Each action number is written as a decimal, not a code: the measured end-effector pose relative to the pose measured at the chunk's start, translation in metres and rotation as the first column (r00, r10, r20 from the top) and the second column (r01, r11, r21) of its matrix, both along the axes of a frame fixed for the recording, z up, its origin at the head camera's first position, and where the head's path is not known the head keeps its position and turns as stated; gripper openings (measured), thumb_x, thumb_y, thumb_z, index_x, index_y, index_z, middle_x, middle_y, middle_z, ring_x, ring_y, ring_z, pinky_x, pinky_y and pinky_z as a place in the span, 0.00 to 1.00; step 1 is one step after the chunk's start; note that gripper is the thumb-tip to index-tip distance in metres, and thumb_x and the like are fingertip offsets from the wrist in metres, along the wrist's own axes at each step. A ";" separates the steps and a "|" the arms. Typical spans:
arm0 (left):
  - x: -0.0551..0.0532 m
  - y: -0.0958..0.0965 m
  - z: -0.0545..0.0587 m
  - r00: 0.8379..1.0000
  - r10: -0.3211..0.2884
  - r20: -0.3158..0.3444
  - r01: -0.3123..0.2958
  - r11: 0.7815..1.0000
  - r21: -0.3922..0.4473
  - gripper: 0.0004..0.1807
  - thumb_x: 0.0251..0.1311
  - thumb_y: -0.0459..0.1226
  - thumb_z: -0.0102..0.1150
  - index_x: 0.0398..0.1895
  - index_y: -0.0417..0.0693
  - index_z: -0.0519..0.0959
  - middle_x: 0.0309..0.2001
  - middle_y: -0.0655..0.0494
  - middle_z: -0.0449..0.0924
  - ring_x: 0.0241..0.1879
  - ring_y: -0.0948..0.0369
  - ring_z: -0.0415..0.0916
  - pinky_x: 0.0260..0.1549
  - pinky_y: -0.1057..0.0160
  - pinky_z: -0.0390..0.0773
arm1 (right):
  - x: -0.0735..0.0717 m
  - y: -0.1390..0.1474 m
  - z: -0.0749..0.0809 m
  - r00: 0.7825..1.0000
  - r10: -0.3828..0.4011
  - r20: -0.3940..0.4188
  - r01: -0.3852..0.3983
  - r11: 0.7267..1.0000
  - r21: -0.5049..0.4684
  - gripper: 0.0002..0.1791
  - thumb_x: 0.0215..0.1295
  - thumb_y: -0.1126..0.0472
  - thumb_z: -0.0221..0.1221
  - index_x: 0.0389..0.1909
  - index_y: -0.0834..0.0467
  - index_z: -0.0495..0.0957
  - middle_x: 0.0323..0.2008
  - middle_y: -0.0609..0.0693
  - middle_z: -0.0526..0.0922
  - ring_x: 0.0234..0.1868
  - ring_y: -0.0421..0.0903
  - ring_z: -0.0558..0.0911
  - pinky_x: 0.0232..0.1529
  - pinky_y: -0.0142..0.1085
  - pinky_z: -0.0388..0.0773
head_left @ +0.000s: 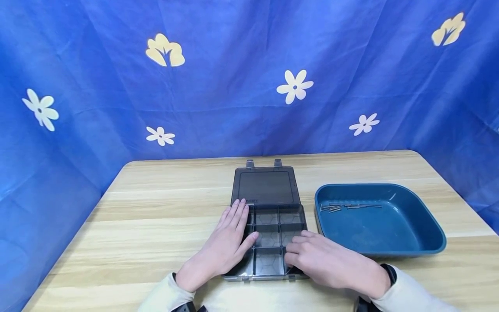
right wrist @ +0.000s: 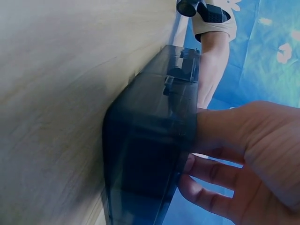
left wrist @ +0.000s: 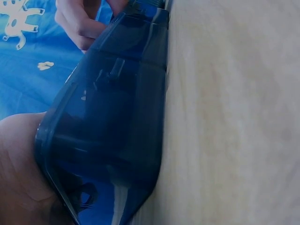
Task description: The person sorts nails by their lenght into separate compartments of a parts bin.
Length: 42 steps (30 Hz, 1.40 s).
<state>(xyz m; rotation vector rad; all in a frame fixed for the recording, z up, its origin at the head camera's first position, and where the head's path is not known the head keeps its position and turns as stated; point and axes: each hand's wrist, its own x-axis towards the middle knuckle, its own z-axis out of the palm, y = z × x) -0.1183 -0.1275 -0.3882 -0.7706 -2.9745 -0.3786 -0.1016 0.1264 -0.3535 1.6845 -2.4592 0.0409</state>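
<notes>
A dark translucent compartment box [head_left: 269, 262] lies on the table with its lid [head_left: 267, 186] folded back, away from me. My left hand [head_left: 224, 242] rests over the box's left side, fingers straight and pointing to the lid hinge, thumb spread over the dividers. On the right side, my right hand [head_left: 317, 258] has bent fingers dipping into the near right compartment. In the right wrist view, this hand's thumb and fingers reach over the rim beside the box wall [right wrist: 145, 136]. Its fingertips are partly hidden, and I cannot tell whether they pinch anything.
A blue plastic bin [head_left: 382, 251] stands to the right of the box. Several thin metal screws [head_left: 352, 206] lie along its far left floor. The wooden table [head_left: 156, 225] ends at a blue curtain [head_left: 234, 108] with flower shapes behind it.
</notes>
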 end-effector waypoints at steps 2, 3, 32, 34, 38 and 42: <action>0.000 0.000 0.000 1.000 -0.001 0.000 0.001 1.000 -0.003 0.39 0.74 0.53 0.35 0.72 0.30 0.51 0.75 0.36 0.44 0.75 0.45 0.39 0.73 0.47 0.43 | -0.001 0.000 0.000 1.000 0.000 0.004 0.000 1.000 0.000 0.11 0.53 0.70 0.63 0.28 0.48 0.78 0.26 0.36 0.74 0.28 0.36 0.69 0.34 0.30 0.70; 0.000 0.000 0.000 1.000 -0.002 0.001 0.002 1.000 0.003 0.38 0.74 0.53 0.35 0.72 0.30 0.51 0.75 0.36 0.44 0.75 0.45 0.39 0.73 0.47 0.43 | -0.001 -0.001 0.000 1.000 -0.002 0.008 0.002 1.000 -0.001 0.12 0.53 0.70 0.63 0.28 0.48 0.79 0.26 0.36 0.74 0.28 0.36 0.68 0.34 0.30 0.70; -0.001 0.001 0.001 1.000 0.000 0.004 0.000 1.000 0.013 0.38 0.73 0.52 0.38 0.71 0.28 0.53 0.74 0.35 0.44 0.75 0.45 0.39 0.72 0.45 0.44 | -0.037 0.107 0.034 0.960 -0.278 0.022 0.268 0.899 -0.346 0.20 0.41 0.76 0.68 0.32 0.50 0.80 0.30 0.37 0.78 0.30 0.32 0.74 0.29 0.30 0.78; -0.001 0.001 0.001 1.000 0.000 -0.001 0.000 1.000 0.010 0.38 0.73 0.52 0.38 0.71 0.28 0.53 0.74 0.35 0.44 0.75 0.44 0.40 0.72 0.45 0.45 | -0.040 0.115 0.031 0.944 -0.328 0.019 0.314 0.883 -0.349 0.20 0.40 0.76 0.69 0.31 0.50 0.80 0.29 0.38 0.79 0.30 0.32 0.74 0.28 0.31 0.78; -0.001 0.000 0.002 1.000 -0.002 -0.001 0.002 1.000 0.018 0.38 0.73 0.51 0.38 0.71 0.29 0.52 0.75 0.35 0.44 0.75 0.44 0.40 0.72 0.46 0.44 | -0.047 0.128 0.022 0.900 -0.435 0.009 0.408 0.836 -0.366 0.20 0.39 0.76 0.69 0.30 0.51 0.80 0.28 0.41 0.80 0.29 0.34 0.74 0.28 0.34 0.78; -0.001 0.001 0.002 1.000 -0.002 0.002 0.002 1.000 0.021 0.38 0.73 0.51 0.39 0.72 0.29 0.52 0.75 0.36 0.45 0.75 0.44 0.40 0.72 0.46 0.44 | -0.052 0.138 0.014 0.864 -0.504 0.010 0.473 0.804 -0.361 0.18 0.39 0.75 0.70 0.29 0.52 0.80 0.26 0.40 0.78 0.27 0.36 0.74 0.27 0.36 0.76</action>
